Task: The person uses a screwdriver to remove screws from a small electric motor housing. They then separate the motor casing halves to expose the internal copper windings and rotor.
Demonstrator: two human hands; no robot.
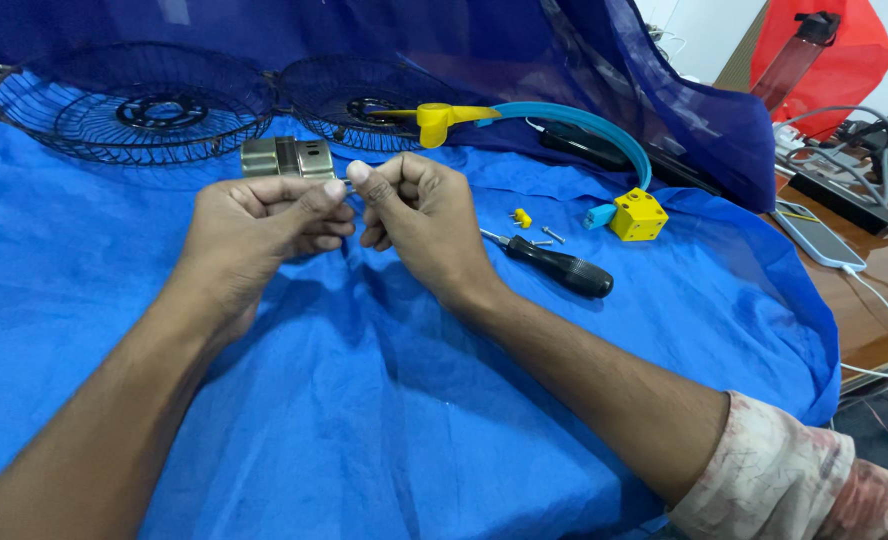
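Note:
My left hand [264, 220] and my right hand [419, 215] meet thumb to thumb above the blue cloth [364, 400], fingers closed around something very small between them; what it is I cannot make out. Just behind my left hand stands a small metal block [286, 158]. To the right of my right hand lie a black-handled screwdriver [554, 265], a few loose screws [547, 237] and a small yellow piece [521, 216].
Two black wire fan guards [134, 105] [359, 100] lie at the back. A yellow hub with a curved blue blade [574, 125] and a yellow cube [637, 215] sit at right. A phone on a cable [814, 240], a power strip [844, 195] and a red bag [824, 50] are on the wooden table.

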